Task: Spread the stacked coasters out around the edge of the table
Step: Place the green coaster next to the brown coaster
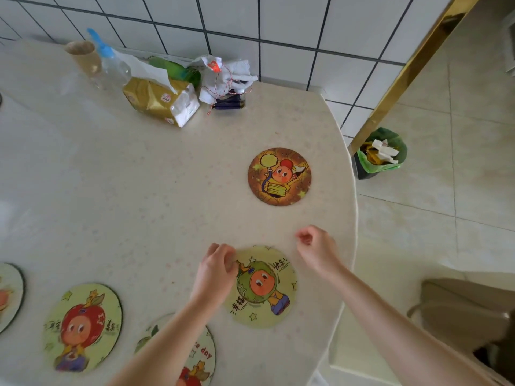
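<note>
Several round cartoon coasters lie flat on the pale table [139, 190]. An orange-brown coaster [279, 176] sits near the right edge. A light green coaster [264, 288] lies closer to me, and my left hand [216, 271] rests on its left rim with fingers curled. My right hand [317, 249] hovers just beyond that coaster's upper right, fingers loosely curled, holding nothing. Another green coaster with a red-headed figure [82, 327] lies at the lower left. My left forearm partly covers a coaster [200, 358]. A further coaster [8, 296] is cut off at the left edge.
At the back by the tiled wall stand a paper cup [83, 55], a plastic bottle [110, 61], a gold tissue pack [161, 100], a green item and a white wrapped bundle [225, 79]. A bin with a green liner [381, 153] stands on the floor to the right.
</note>
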{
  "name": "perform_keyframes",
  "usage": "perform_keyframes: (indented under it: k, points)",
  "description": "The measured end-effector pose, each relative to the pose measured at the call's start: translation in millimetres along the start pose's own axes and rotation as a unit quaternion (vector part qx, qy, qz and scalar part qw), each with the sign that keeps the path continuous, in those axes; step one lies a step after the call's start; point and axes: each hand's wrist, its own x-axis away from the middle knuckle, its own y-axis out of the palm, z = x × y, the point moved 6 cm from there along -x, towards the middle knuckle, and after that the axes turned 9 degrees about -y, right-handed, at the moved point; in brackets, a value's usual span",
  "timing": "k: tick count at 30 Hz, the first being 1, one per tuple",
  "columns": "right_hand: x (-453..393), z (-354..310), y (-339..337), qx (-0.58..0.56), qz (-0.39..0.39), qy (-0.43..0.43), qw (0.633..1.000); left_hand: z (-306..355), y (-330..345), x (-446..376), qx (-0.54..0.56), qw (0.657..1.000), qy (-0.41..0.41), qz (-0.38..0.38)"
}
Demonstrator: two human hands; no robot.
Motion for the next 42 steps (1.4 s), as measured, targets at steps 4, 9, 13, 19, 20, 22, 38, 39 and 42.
perform_keyframes:
  k: [4,9,13,19,20,22,38,39,42]
  points:
    - [30.7,-12.9,22.4,0.019,-0.019,-0.005,1.0,-21.1,2.4,33.2,0.036,0.998,-0.045,0.027]
    - [45.3,-19.0,27.1,0.024,0.015,0.027,0.999,-32.0,19.0,70.5,0.138,0.976,-0.16,0.056]
    - [48.5,-18.5,30.0,0.02,0.003,0.048,0.999,-35.9,20.1,68.3,0.255,0.929,-0.264,0.054]
    - [61.8,0.2,33.5,-0.127,0.03,0.156,0.979,-19.4,-1.3,41.0,0.2,0.954,-0.222,0.023]
    - [67.7,5.5,35.4,-0.176,0.04,0.188,0.965,-12.4,-8.2,33.6,0.19,0.962,-0.197,0.025]
    - [79.5,10.7,42.8,-0.241,0.036,0.222,0.944,1.5,-19.3,16.6,0.172,0.97,-0.169,0.026]
    - [86.8,21.3,50.4,-0.196,0.076,0.2,0.957,8.8,-22.0,-29.8,0.04,0.986,-0.16,0.025]
    - [86.3,19.8,49.2,-0.198,0.075,0.199,0.957,5.4,-22.3,-28.6,0.043,0.986,-0.162,0.022]
    - [88.5,12.3,44.5,-0.198,0.089,0.185,0.958,0.6,-23.1,-23.6,0.043,0.99,-0.137,0.003]
